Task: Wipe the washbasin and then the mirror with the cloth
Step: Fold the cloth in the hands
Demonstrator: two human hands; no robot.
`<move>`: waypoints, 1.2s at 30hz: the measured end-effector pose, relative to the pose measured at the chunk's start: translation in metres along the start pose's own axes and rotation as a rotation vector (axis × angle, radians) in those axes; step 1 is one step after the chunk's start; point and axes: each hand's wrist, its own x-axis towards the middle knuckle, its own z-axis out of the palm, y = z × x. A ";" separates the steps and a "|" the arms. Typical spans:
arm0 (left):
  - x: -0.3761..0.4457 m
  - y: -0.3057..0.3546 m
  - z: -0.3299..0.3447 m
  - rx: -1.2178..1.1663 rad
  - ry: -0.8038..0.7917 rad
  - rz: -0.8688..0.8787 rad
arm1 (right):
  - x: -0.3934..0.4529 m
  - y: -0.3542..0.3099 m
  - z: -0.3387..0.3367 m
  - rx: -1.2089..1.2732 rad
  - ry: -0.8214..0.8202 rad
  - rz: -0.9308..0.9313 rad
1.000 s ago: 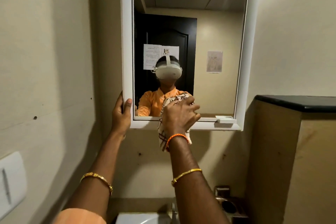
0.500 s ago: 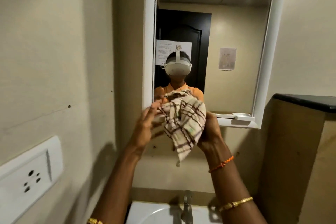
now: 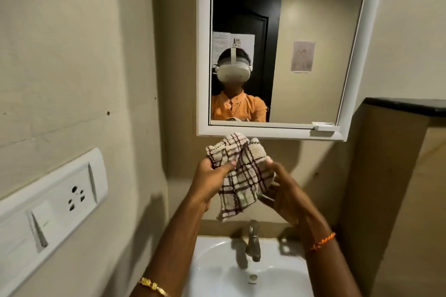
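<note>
Holding the checked cloth [image 3: 241, 176] between both hands, the person has it in the air just below the mirror [image 3: 284, 55] and above the washbasin [image 3: 217, 270]. The left hand [image 3: 210, 183] pinches an upper fold between thumb and fingers; the right hand [image 3: 282, 188] cups the cloth's right edge with fingers curled behind it. The step looks like refolding the cloth before more wiping. To do it well, gather the loose hanging corner into a flat pad, turn a fresh face outward, and keep it clear of the tap [image 3: 253, 241] beneath.

Much stays hard to judge. The right hand's fingers are hidden behind the cloth. The mirror's top and the near part of the washbasin are cut off. Whether the glass is streaked or clean cannot be told, nor whether the cloth is damp.
</note>
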 end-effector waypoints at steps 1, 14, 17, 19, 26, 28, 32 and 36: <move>-0.002 -0.004 0.002 -0.003 0.028 -0.005 | -0.007 0.008 -0.001 -0.035 0.013 0.033; -0.053 0.031 0.083 -0.161 -0.291 -0.321 | -0.059 -0.035 -0.050 -0.736 0.231 -0.678; -0.052 0.029 0.124 -0.276 -0.389 -0.292 | -0.084 -0.052 -0.081 -0.813 0.044 -0.658; -0.056 0.024 0.149 -0.268 -0.317 -0.285 | -0.097 -0.071 -0.108 -0.701 -0.052 -0.526; -0.069 0.027 0.238 -0.442 -0.398 -0.294 | -0.113 -0.111 -0.195 -0.165 0.192 -0.116; -0.064 0.038 0.265 -0.469 -0.437 -0.238 | -0.117 -0.141 -0.210 -0.117 0.153 -0.152; -0.037 0.071 0.319 -0.363 -0.407 -0.123 | -0.105 -0.217 -0.241 -0.196 0.230 -0.375; 0.006 0.102 0.369 -0.203 -0.237 0.041 | -0.075 -0.273 -0.273 -0.269 0.355 -0.460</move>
